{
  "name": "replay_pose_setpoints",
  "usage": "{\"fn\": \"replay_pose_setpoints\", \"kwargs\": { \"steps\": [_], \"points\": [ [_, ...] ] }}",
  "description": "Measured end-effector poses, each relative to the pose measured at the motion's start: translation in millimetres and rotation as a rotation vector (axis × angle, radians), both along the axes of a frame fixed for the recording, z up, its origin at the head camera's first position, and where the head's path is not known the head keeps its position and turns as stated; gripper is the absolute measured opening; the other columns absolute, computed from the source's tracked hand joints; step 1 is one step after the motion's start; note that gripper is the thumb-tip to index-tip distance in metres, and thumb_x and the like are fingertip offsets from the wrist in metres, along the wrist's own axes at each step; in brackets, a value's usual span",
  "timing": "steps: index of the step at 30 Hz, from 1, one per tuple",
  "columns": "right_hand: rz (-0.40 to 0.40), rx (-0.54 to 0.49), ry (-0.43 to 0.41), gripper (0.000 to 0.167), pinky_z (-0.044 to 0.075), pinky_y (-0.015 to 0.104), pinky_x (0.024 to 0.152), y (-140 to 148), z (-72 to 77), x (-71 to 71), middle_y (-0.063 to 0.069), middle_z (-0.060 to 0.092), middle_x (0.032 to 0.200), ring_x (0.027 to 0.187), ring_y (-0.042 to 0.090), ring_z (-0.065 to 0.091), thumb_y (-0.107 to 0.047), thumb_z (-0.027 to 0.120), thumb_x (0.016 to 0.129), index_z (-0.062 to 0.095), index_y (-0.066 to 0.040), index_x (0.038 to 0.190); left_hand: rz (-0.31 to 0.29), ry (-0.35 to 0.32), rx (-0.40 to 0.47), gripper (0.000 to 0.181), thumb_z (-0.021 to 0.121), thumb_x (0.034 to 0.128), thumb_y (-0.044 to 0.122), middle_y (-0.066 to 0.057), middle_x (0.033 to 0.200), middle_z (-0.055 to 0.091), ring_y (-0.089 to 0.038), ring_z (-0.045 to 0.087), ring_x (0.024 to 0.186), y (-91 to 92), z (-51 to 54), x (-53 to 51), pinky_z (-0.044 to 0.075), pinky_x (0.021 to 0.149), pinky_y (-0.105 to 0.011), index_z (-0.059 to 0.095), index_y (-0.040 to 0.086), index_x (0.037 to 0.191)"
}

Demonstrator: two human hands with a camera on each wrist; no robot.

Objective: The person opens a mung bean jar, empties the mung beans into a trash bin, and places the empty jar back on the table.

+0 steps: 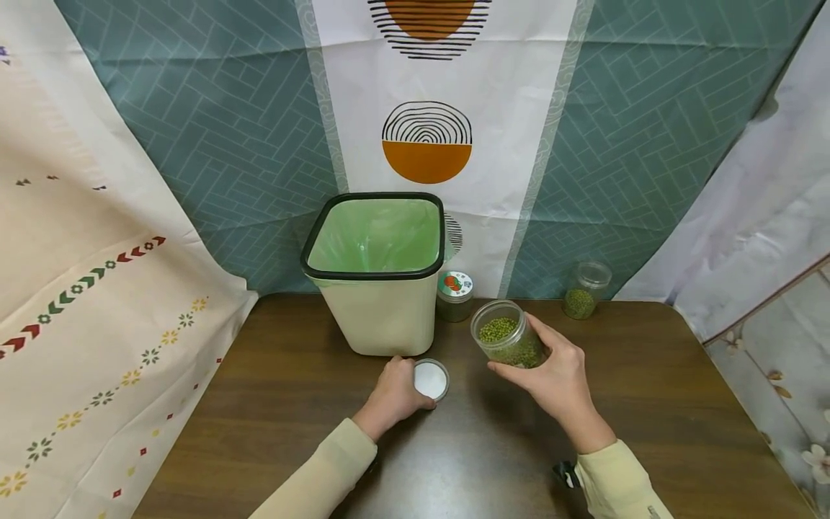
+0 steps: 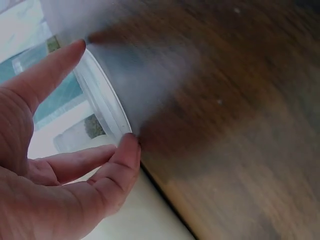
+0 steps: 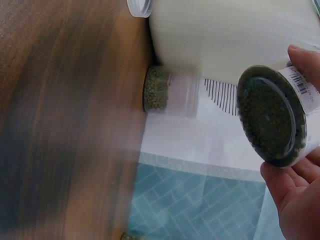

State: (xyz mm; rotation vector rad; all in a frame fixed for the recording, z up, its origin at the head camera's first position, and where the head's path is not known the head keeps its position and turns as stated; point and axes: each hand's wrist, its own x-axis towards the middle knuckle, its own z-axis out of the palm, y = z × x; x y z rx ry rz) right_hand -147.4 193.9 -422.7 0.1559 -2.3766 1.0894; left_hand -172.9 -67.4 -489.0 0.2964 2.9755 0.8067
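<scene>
My left hand (image 1: pixel 395 393) pinches a round jar lid (image 1: pixel 431 380), white inside with a clear rim, at the tabletop in front of the bin. In the left wrist view the thumb and fingers grip opposite sides of the lid (image 2: pixel 106 92). My right hand (image 1: pixel 559 371) holds an uncovered clear jar (image 1: pixel 516 349) of small green beans above the table, its mouth tilted toward the left. The right wrist view shows the jar's bottom (image 3: pixel 270 117) and a barcode label (image 3: pixel 302 85) on its side.
A pale green bin (image 1: pixel 389 313) with a black rim and green liner stands behind the lid. To its right is a jar with a printed lid (image 1: pixel 455 285). Another jar of green beans (image 1: pixel 581 299) stands at the back right. A patterned cloth (image 1: pixel 424 158) hangs behind.
</scene>
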Motion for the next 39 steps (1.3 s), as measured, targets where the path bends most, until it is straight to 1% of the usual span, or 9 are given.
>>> {"fn": "replay_pose_setpoints", "kwargs": {
  "steps": [4, 7, 14, 18, 24, 30, 33, 36, 39],
  "points": [
    [-0.005, -0.012, 0.014, 0.088, 0.043, 0.008, 0.076, 0.5, 3.1, -0.1, -0.009, 0.066, 0.111, 0.098, 0.004, 0.062, -0.053, 0.088, 0.045, 0.057, -0.034, 0.125, 0.014, 0.026, -0.028, 0.07, 0.091, 0.0482, 0.039, -0.013, 0.095, 0.056, -0.03, 0.057, 0.087, 0.8, 3.5, 3.0, 0.051, 0.073, -0.038, 0.063, -0.001, 0.098],
    [-0.011, -0.027, 0.027, 0.089, 0.042, 0.007, 0.075, 1.2, 6.3, -0.3, -0.008, 0.067, 0.11, 0.096, 0.005, 0.062, -0.051, 0.089, 0.045, 0.058, -0.031, 0.125, 0.003, 0.068, -0.057, 0.066, 0.088, 0.0522, 0.041, -0.012, 0.096, 0.055, -0.03, 0.056, 0.089, 1.0, 12.8, 4.8, 0.05, 0.074, -0.038, 0.062, 0.001, 0.097],
    [-0.021, -0.063, 0.018, 0.088, 0.045, 0.008, 0.074, 2.4, 13.9, -1.2, -0.007, 0.067, 0.108, 0.093, 0.005, 0.063, -0.049, 0.09, 0.045, 0.059, -0.028, 0.125, -0.085, 0.168, -0.045, 0.034, 0.076, 0.0728, 0.032, -0.006, 0.088, 0.065, -0.022, 0.06, 0.082, -0.8, 50.6, 10.7, 0.048, 0.067, -0.033, 0.067, 0.006, 0.094],
    [-0.024, -0.068, -0.013, 0.089, 0.046, 0.008, 0.074, 4.2, 19.6, 0.5, -0.007, 0.067, 0.109, 0.093, 0.006, 0.064, -0.05, 0.089, 0.045, 0.059, -0.027, 0.126, -0.141, 0.235, 0.022, 0.024, 0.068, 0.0821, 0.027, 0.0, 0.096, 0.069, -0.015, 0.064, 0.088, 0.9, 73.9, 15.7, 0.051, 0.075, -0.029, 0.069, 0.011, 0.101],
    [-0.034, -0.107, -0.101, 0.088, 0.046, 0.007, 0.071, 2.8, 34.2, 2.4, -0.007, 0.066, 0.109, 0.091, 0.009, 0.065, -0.052, 0.088, 0.046, 0.059, -0.029, 0.126, -0.211, 0.373, 0.128, 0.017, 0.064, 0.0862, 0.025, 0.007, 0.095, 0.069, -0.007, 0.065, 0.087, -1.3, 122.0, 24.7, 0.052, 0.075, -0.023, 0.07, 0.017, 0.1],
    [-0.014, -0.121, -0.118, 0.085, 0.047, 0.008, 0.072, 6.9, 55.0, 1.2, -0.005, 0.066, 0.11, 0.092, 0.01, 0.066, -0.049, 0.088, 0.049, 0.057, -0.031, 0.126, -0.262, 0.613, 0.245, 0.018, 0.067, 0.0842, 0.023, 0.005, 0.091, 0.069, -0.008, 0.064, 0.083, -14.4, 182.0, 21.9, 0.054, 0.071, -0.023, 0.071, 0.014, 0.099],
    [-0.017, -0.116, -0.114, 0.084, 0.047, 0.008, 0.072, 10.4, 62.7, -1.3, -0.006, 0.066, 0.111, 0.093, 0.01, 0.066, -0.049, 0.088, 0.05, 0.057, -0.031, 0.126, -0.229, 0.664, 0.303, 0.019, 0.068, 0.0837, 0.021, 0.002, 0.093, 0.07, -0.008, 0.066, 0.083, -25.2, 208.0, 12.1, 0.055, 0.071, -0.024, 0.071, 0.012, 0.1],
    [-0.018, -0.116, -0.115, 0.085, 0.047, 0.008, 0.073, 13.6, 67.2, -3.2, -0.005, 0.066, 0.113, 0.094, 0.011, 0.066, -0.049, 0.087, 0.05, 0.057, -0.029, 0.127, -0.129, 0.664, 0.342, 0.02, 0.068, 0.0839, 0.023, 0.0, 0.093, 0.071, -0.008, 0.066, 0.081, -38.5, 227.7, -2.8, 0.056, 0.071, -0.026, 0.071, 0.012, 0.1],
    [-0.019, -0.126, -0.121, 0.085, 0.047, 0.008, 0.072, 15.5, 69.4, -3.5, -0.004, 0.066, 0.113, 0.094, 0.011, 0.066, -0.049, 0.088, 0.05, 0.057, -0.028, 0.127, -0.008, 0.652, 0.358, 0.021, 0.066, 0.0854, 0.027, 0.0, 0.093, 0.071, -0.007, 0.066, 0.08, -54.7, 240.5, -18.6, 0.056, 0.071, -0.027, 0.071, 0.013, 0.101]
  ]
}}
